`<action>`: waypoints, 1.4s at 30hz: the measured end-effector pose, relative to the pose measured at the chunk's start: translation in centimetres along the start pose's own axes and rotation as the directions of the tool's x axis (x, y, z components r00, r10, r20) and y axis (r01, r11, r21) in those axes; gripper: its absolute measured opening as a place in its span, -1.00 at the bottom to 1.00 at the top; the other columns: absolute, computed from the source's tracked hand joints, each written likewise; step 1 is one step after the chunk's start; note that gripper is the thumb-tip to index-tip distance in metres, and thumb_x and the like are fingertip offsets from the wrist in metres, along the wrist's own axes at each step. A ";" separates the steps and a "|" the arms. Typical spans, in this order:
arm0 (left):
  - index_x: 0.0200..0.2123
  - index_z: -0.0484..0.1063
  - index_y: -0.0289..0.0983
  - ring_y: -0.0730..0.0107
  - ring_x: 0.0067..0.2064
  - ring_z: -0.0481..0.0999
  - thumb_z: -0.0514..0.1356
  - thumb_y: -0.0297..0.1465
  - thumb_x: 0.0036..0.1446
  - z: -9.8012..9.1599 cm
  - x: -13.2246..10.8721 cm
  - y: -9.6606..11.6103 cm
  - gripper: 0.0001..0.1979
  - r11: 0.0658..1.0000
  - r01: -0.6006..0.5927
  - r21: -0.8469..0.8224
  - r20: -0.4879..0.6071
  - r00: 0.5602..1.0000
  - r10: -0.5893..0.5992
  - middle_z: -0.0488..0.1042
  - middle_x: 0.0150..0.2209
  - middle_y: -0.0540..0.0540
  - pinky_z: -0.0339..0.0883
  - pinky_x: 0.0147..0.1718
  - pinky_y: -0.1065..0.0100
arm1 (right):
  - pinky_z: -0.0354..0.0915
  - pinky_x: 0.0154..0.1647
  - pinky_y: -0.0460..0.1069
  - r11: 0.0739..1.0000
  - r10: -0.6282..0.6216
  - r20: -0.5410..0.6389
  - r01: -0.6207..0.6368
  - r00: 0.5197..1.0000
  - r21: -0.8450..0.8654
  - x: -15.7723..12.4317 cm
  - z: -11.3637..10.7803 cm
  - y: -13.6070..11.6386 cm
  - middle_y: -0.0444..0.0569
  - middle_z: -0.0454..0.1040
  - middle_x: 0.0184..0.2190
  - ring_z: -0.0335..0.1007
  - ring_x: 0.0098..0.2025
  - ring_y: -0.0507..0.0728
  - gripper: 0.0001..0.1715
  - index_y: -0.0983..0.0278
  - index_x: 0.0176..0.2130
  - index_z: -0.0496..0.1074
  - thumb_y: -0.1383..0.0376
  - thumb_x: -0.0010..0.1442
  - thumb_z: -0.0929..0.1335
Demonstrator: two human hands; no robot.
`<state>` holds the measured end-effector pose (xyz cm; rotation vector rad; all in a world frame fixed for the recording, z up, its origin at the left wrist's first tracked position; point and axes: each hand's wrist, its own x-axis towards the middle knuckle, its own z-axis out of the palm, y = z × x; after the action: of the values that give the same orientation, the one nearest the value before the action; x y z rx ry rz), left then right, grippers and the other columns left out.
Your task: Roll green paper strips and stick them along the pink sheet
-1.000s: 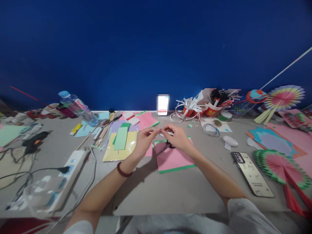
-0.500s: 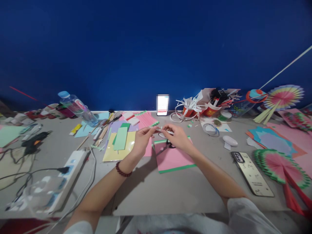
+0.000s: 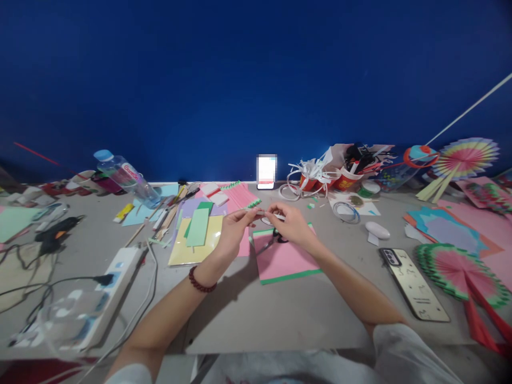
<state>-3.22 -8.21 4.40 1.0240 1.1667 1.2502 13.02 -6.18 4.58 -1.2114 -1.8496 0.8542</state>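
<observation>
Deep blue wall [image 3: 200,96] stands behind a grey table [image 3: 240,325] crowded with craft things. Pink paper [image 3: 288,264] with green edges lies near the middle of the table, and dark-handled scissors [image 3: 282,239] rest on it, partly covered from view by the right hand [image 3: 294,224].

Just past the far edge of the pink paper, the left hand [image 3: 233,230] and the right hand meet almost fingertip to fingertip. Each has thumb and forefinger pressed together, pinching a small pale strip [image 3: 261,214] between them; its exact shape is too small to tell. Dark red beads [image 3: 202,281] circle the left wrist.

To the left of the pink paper lies a yellow sheet [image 3: 213,248] with a light green card [image 3: 198,228] on top, and farther left a white power strip [image 3: 116,290]. Beyond the pink paper, a lit screen [image 3: 266,173] stands by the wall. To its right lie a phone [image 3: 416,288] and, farther out, a pink and green fan [image 3: 446,261].
</observation>
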 end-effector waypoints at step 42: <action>-0.39 0.60 -0.25 0.31 -0.26 0.59 0.34 -0.31 -0.01 0.0 -0.5 0.1 -0.87 0.958 -0.287 -0.018 -0.029 0.958 0.287 0.62 -0.30 -0.12 0.48 -0.21 0.29 | 0.40 -0.22 0.01 0.907 0.023 0.007 -0.024 1.000 0.420 -0.2 0.3 -0.5 -0.09 0.47 -0.43 0.47 -0.32 0.07 -0.85 0.25 -0.26 0.40 0.25 0.12 0.37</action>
<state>-3.22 -8.68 4.53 1.1947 1.0461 1.5040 12.66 -6.58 4.80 -0.9579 -1.5453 1.1951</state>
